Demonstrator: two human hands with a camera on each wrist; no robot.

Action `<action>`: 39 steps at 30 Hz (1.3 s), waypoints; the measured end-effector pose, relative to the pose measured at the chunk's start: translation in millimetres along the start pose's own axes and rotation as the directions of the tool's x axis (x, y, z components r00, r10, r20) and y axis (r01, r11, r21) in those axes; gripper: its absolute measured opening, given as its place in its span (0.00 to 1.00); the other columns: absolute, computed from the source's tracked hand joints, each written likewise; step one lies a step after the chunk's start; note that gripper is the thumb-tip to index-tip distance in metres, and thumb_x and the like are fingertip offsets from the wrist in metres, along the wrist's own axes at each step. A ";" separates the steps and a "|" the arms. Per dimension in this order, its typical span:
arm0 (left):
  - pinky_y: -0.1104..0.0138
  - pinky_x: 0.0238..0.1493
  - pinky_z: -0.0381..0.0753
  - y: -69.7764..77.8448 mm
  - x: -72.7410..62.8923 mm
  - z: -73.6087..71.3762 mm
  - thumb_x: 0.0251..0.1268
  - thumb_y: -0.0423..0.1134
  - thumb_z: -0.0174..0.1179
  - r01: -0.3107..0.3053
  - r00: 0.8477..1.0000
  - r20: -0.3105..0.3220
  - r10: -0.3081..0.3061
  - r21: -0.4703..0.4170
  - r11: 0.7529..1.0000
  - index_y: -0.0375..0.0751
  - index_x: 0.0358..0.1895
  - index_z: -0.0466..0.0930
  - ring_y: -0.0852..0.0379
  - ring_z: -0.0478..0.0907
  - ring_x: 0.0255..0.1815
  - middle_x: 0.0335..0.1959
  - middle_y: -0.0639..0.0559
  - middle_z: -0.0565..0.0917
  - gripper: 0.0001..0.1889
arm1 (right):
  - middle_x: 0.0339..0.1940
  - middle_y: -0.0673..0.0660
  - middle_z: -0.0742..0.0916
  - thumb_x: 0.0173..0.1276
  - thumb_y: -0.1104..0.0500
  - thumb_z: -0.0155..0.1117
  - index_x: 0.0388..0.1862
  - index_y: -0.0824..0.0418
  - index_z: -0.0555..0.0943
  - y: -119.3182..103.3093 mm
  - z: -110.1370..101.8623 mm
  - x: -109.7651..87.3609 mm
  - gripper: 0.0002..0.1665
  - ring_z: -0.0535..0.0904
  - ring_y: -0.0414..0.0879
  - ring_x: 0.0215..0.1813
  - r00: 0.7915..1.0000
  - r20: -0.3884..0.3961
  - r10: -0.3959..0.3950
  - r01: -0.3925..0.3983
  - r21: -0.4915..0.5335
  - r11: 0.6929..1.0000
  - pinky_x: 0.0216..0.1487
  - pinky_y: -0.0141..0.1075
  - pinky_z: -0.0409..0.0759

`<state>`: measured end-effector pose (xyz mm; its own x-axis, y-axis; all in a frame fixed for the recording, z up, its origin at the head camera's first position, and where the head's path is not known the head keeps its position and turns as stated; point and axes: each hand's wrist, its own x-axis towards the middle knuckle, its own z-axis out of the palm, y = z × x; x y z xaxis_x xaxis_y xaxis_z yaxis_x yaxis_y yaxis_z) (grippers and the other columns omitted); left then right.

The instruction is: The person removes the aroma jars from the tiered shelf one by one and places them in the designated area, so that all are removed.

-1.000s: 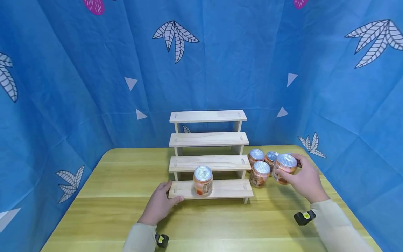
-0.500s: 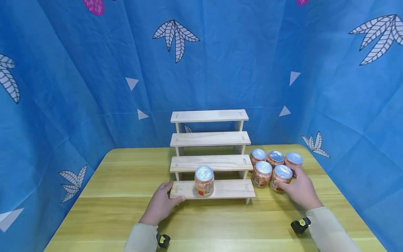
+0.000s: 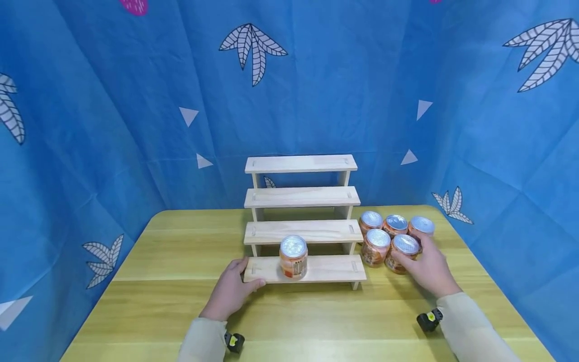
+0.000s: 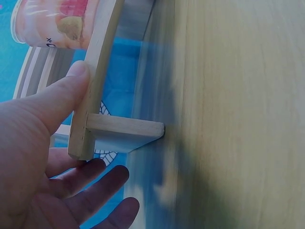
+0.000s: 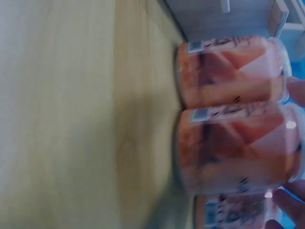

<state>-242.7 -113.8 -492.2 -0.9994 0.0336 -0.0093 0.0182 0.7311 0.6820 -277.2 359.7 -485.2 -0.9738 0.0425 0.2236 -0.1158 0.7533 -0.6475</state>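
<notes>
A four-step pale wooden display stand [image 3: 312, 270] stands mid-table. My left hand [image 3: 228, 294] grips the left end of its lowest shelf, thumb on the front edge; in the left wrist view the thumb [image 4: 71, 88] presses near a corner. One clear jar [image 3: 293, 259] with orange contents and a silvery lid sits upright on that shelf. On the right, my right hand [image 3: 429, 269] holds the front right jar [image 3: 395, 260] near its lid, between thumb and fingers. In the right wrist view this jar [image 5: 233, 148] stands on the table beside another jar [image 5: 228, 71].
Several similar jars cluster right of the stand: one at front left [image 3: 374, 251] and a back row including a middle jar [image 3: 394, 224] and a right jar [image 3: 421, 225]. A blue patterned cloth [image 3: 316, 100] surrounds the yellowish wooden table [image 3: 181, 261] at the back and sides.
My right hand has brought its jar leftward and nearer, beside the front left jar, uncovering the back right jar. Over the last half second it has barely moved. My left hand stays put.
</notes>
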 end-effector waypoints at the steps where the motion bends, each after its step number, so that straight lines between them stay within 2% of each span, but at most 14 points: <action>1: 0.44 0.71 0.68 -0.2 0.0 -0.1 0.59 0.57 0.71 0.000 1.000 0.001 0.000 -0.002 1.000 0.29 0.76 0.60 0.35 0.66 0.72 0.72 0.35 0.68 0.50 | 0.72 0.77 0.68 0.68 0.39 0.68 0.79 0.69 0.55 -3.0 -0.4 0.1 0.55 0.64 0.76 0.69 1.000 -0.019 -0.012 0.012 -0.002 1.000 0.64 0.72 0.60; 4: 0.44 0.71 0.68 -0.4 -0.3 0.1 0.59 0.56 0.72 0.004 1.000 0.001 -0.004 -0.014 1.000 0.29 0.76 0.60 0.35 0.66 0.72 0.72 0.35 0.68 0.50 | 0.71 0.76 0.69 0.71 0.39 0.65 0.77 0.71 0.59 -16.1 -2.4 2.5 0.51 0.63 0.76 0.69 0.996 -0.060 -0.063 0.062 -0.008 0.998 0.63 0.74 0.53; 8: 0.43 0.71 0.67 0.1 -0.8 2.6 0.59 0.56 0.72 0.008 1.000 0.003 -0.008 -0.028 1.000 0.29 0.76 0.60 0.34 0.65 0.72 0.72 0.34 0.68 0.49 | 0.70 0.74 0.72 0.72 0.41 0.65 0.75 0.70 0.64 -37.8 -5.0 10.5 0.46 0.67 0.73 0.67 0.988 -0.050 -0.148 0.148 -0.008 0.989 0.65 0.75 0.50; 11: 0.43 0.72 0.66 0.2 -1.2 5.3 0.59 0.56 0.72 0.014 1.000 0.003 -0.014 -0.032 0.999 0.29 0.76 0.60 0.33 0.65 0.72 0.73 0.33 0.66 0.50 | 0.70 0.71 0.74 0.72 0.41 0.65 0.74 0.68 0.65 -53.6 -3.8 17.8 0.44 0.68 0.70 0.68 0.980 -0.005 -0.197 0.197 -0.004 0.980 0.65 0.74 0.54; 15: 0.44 0.71 0.67 -0.6 -2.0 6.8 0.58 0.55 0.72 0.024 1.000 -0.001 -0.024 -0.026 0.999 0.29 0.76 0.60 0.33 0.65 0.72 0.73 0.33 0.66 0.50 | 0.70 0.69 0.74 0.72 0.42 0.65 0.75 0.65 0.66 -73.1 5.1 24.4 0.43 0.68 0.68 0.70 0.964 0.068 -0.257 0.257 0.005 0.966 0.68 0.72 0.54; 18: 0.44 0.71 0.67 -1.3 -2.2 5.9 0.59 0.55 0.72 0.022 1.000 -0.001 -0.022 -0.013 1.000 0.29 0.76 0.60 0.33 0.65 0.72 0.73 0.33 0.67 0.50 | 0.70 0.68 0.75 0.71 0.42 0.66 0.73 0.64 0.68 -88.6 16.2 25.5 0.41 0.69 0.67 0.70 0.942 0.094 -0.323 0.323 0.013 0.946 0.69 0.72 0.51; 24: 0.44 0.71 0.68 -1.9 0.0 2.2 0.58 0.55 0.73 -0.003 1.000 -0.011 0.003 -0.011 1.000 0.28 0.75 0.60 0.34 0.67 0.71 0.71 0.33 0.69 0.49 | 0.72 0.61 0.75 0.70 0.42 0.67 0.75 0.61 0.68 -124.3 41.0 21.6 0.42 0.69 0.60 0.72 0.878 0.163 -0.450 0.445 0.070 0.893 0.71 0.66 0.56; 27: 0.44 0.71 0.68 -1.9 1.0 1.5 0.58 0.55 0.72 -0.003 1.000 -0.009 0.003 -0.012 1.000 0.29 0.75 0.60 0.34 0.67 0.71 0.71 0.33 0.68 0.50 | 0.74 0.59 0.74 0.69 0.41 0.68 0.76 0.59 0.67 -138.6 53.3 18.4 0.44 0.68 0.58 0.74 0.850 0.199 -0.489 0.476 0.109 0.873 0.72 0.64 0.57; 35: 0.44 0.71 0.67 -1.7 -0.1 2.3 0.57 0.56 0.72 0.003 1.000 -0.006 -0.003 -0.017 1.000 0.29 0.75 0.60 0.33 0.66 0.71 0.72 0.33 0.68 0.50 | 0.73 0.56 0.76 0.62 0.39 0.73 0.77 0.59 0.66 -156.7 80.2 11.9 0.50 0.71 0.54 0.73 0.808 0.245 -0.536 0.499 0.199 0.843 0.70 0.60 0.58; 39: 0.44 0.71 0.68 -1.4 -0.2 1.1 0.57 0.56 0.72 -0.002 1.000 -0.009 0.002 -0.022 1.000 0.29 0.75 0.60 0.34 0.66 0.71 0.72 0.33 0.68 0.50 | 0.72 0.54 0.76 0.60 0.36 0.74 0.77 0.58 0.66 -162.1 88.2 9.6 0.53 0.70 0.52 0.73 0.803 0.259 -0.537 0.502 0.191 0.844 0.71 0.57 0.58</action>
<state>-242.4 -114.1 -494.0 -0.9996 0.0289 -0.0016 0.0196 0.7157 0.6982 -285.1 180.1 -442.4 -0.7708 -0.5398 0.3385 -0.6238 0.5311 -0.5735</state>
